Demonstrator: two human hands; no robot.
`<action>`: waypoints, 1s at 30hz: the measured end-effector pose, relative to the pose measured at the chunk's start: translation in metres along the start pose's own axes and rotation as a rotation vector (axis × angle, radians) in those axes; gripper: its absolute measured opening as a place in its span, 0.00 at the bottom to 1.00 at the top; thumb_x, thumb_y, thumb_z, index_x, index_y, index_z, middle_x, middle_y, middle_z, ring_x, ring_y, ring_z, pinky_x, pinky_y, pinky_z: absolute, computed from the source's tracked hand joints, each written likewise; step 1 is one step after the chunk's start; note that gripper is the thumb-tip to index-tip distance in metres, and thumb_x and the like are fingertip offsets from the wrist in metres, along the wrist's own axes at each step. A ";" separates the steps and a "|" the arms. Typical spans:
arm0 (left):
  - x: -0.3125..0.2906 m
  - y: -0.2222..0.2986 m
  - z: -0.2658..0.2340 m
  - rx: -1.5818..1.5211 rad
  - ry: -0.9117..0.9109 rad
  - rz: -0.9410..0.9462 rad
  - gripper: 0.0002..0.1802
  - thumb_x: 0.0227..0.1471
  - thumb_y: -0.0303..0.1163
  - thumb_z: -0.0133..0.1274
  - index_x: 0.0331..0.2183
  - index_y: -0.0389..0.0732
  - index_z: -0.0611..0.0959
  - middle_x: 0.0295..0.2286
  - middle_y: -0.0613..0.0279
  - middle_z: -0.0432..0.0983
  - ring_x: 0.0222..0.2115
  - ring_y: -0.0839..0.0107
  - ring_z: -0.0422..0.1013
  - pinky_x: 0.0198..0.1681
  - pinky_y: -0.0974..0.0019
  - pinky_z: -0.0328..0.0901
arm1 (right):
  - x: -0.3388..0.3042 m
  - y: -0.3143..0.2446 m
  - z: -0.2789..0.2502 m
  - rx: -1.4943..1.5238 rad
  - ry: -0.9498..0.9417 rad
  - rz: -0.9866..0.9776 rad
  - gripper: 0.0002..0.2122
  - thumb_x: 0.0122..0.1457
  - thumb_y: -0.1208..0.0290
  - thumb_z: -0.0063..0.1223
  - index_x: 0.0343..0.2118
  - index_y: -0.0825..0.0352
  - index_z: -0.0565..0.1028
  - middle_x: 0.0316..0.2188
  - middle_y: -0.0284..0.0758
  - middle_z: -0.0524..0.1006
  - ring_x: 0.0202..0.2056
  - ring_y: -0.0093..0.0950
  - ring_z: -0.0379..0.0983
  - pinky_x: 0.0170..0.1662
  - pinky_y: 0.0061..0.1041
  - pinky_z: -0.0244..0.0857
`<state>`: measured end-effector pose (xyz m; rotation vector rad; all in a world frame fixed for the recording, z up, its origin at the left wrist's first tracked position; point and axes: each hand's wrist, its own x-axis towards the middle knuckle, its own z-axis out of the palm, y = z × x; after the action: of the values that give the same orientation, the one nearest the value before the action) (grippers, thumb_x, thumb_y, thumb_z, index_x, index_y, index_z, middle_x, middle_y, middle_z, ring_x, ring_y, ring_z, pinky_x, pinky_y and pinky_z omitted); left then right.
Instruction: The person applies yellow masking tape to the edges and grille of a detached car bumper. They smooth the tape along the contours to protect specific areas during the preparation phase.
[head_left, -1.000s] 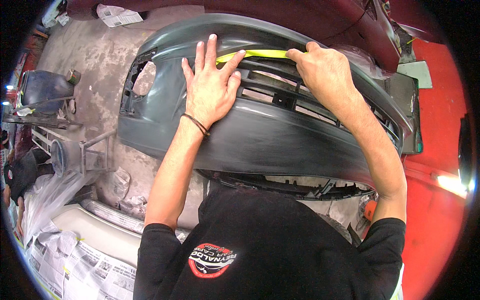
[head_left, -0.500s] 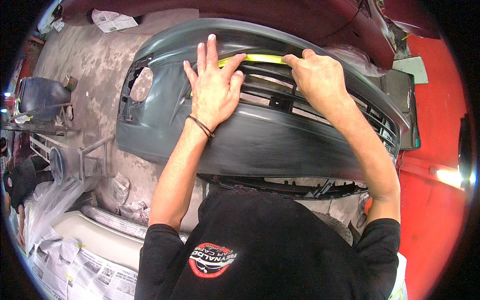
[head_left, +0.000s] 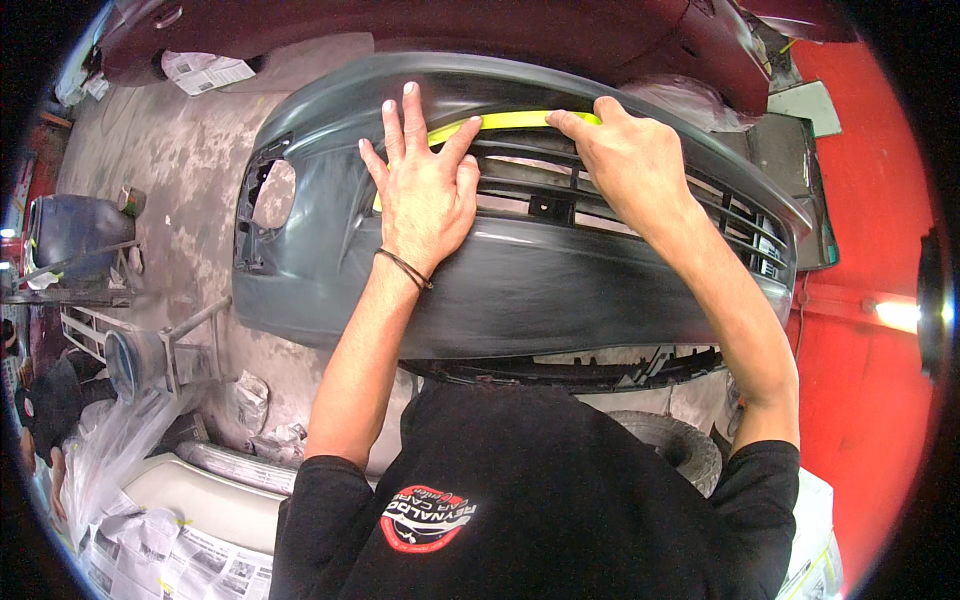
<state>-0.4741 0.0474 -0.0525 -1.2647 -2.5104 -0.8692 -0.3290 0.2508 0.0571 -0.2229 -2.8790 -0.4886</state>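
Observation:
A dark grey car bumper (head_left: 480,290) lies in front of me, its slatted grille opening (head_left: 530,175) crossing the middle and right. A strip of bright yellow-green masking tape (head_left: 510,121) follows the upper rim of that opening. My left hand (head_left: 425,195) rests open on the bumper's left part, fingers spread, with the index fingertip touching the tape. To its right, my right hand (head_left: 630,150) is closed, its fingertips pinching the tape against the rim. Whether a roll sits inside that hand is hidden. More tape shows at the opening's left edge beside my left hand.
A dark red car body (head_left: 420,30) stands beyond the bumper, and a red surface (head_left: 870,200) lies to the right. On the left are a blue drum (head_left: 75,235) and a metal stand (head_left: 190,330). A tire (head_left: 670,440) and newspaper-covered panels (head_left: 190,545) are nearer me.
The view has shifted slightly, so the far car sits higher in it. Both hands keep nearly the same places on the bumper. More tape now shows beyond my right fingertip.

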 end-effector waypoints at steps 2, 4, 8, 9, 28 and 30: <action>0.001 0.001 0.000 0.001 -0.003 0.001 0.27 0.68 0.39 0.55 0.65 0.63 0.85 0.80 0.42 0.43 0.79 0.34 0.42 0.72 0.12 0.43 | 0.003 -0.002 0.003 -0.020 -0.001 0.011 0.16 0.68 0.68 0.62 0.57 0.48 0.87 0.34 0.36 0.78 0.27 0.35 0.84 0.30 0.35 0.80; 0.002 0.003 0.000 -0.007 -0.010 -0.002 0.27 0.67 0.39 0.55 0.66 0.63 0.85 0.80 0.42 0.42 0.79 0.34 0.42 0.72 0.12 0.42 | 0.003 -0.002 0.004 -0.037 -0.005 0.025 0.16 0.68 0.68 0.62 0.56 0.48 0.87 0.34 0.36 0.79 0.27 0.35 0.84 0.30 0.35 0.80; 0.003 0.002 0.003 -0.021 0.002 0.009 0.28 0.66 0.38 0.56 0.65 0.62 0.85 0.80 0.41 0.42 0.79 0.31 0.42 0.72 0.10 0.42 | 0.001 -0.006 0.009 -0.040 -0.029 0.050 0.16 0.67 0.68 0.63 0.57 0.48 0.87 0.35 0.36 0.79 0.27 0.35 0.85 0.30 0.35 0.80; 0.003 0.002 0.004 -0.029 0.008 0.013 0.27 0.64 0.38 0.56 0.64 0.61 0.85 0.80 0.40 0.42 0.79 0.30 0.42 0.71 0.10 0.42 | 0.001 -0.006 0.010 -0.039 -0.037 0.056 0.16 0.67 0.67 0.63 0.57 0.48 0.87 0.35 0.37 0.79 0.27 0.35 0.85 0.30 0.35 0.80; 0.003 -0.002 0.003 -0.035 0.010 -0.030 0.29 0.60 0.35 0.59 0.62 0.62 0.86 0.80 0.38 0.37 0.79 0.28 0.37 0.72 0.10 0.42 | -0.006 -0.011 0.014 -0.035 -0.065 0.147 0.18 0.69 0.68 0.60 0.59 0.43 0.85 0.36 0.38 0.80 0.29 0.39 0.86 0.31 0.39 0.82; -0.003 -0.012 -0.002 -0.030 -0.007 -0.054 0.30 0.60 0.35 0.59 0.63 0.62 0.86 0.80 0.39 0.37 0.79 0.29 0.37 0.72 0.10 0.41 | -0.006 -0.011 0.013 -0.032 -0.072 0.146 0.18 0.69 0.68 0.60 0.60 0.42 0.85 0.36 0.39 0.80 0.29 0.39 0.86 0.31 0.39 0.82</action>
<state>-0.4820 0.0386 -0.0572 -1.2161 -2.5571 -0.9199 -0.3278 0.2443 0.0402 -0.4604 -2.8976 -0.5095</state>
